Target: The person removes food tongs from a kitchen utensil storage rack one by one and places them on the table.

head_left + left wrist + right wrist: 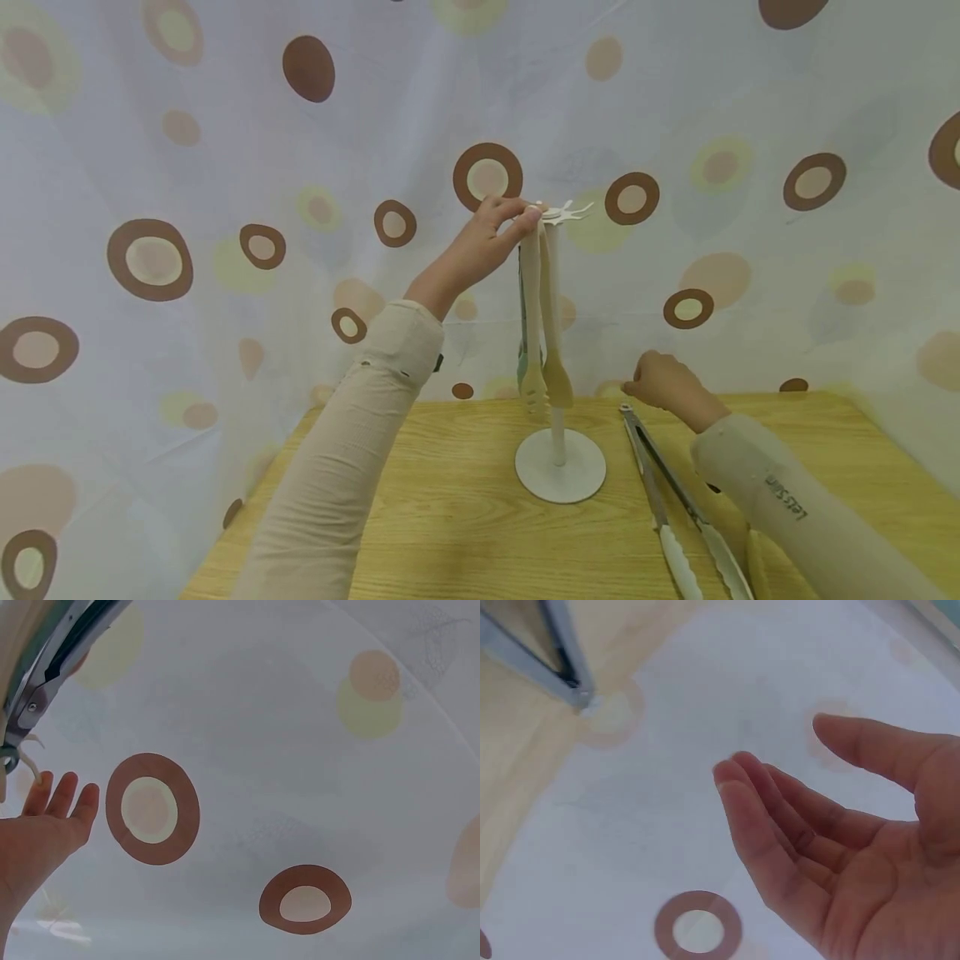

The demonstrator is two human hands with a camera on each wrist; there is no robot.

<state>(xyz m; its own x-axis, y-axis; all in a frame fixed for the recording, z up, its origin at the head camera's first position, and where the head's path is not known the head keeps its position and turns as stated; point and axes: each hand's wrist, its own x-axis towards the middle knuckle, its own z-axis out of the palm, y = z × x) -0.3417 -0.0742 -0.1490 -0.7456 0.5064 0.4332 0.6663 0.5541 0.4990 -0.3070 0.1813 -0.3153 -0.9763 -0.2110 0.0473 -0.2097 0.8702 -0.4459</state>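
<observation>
In the head view my raised left hand (495,233) pinches the top of a white utensil stand (561,490), thumb in front, beside the handle end of a cream slotted server (534,387). A cream spoon-like utensil (558,379) hangs next to it. Behind them hangs a steel and green utensil (34,705) with a riveted joint, closer in the left wrist view. My right hand (663,385) is near the table's back edge, just above the ends of white-handled metal tongs (648,483). Seen from the right wrist, its fingers (780,847) are loosely bent around nothing, thumb apart.
The wooden table (442,500) meets a white curtain (390,108) patterned with brown and yellow circles. The tongs lie right of the stand's round base, spread in a narrow V. Part of a yellowish object (756,562) shows beside my right sleeve.
</observation>
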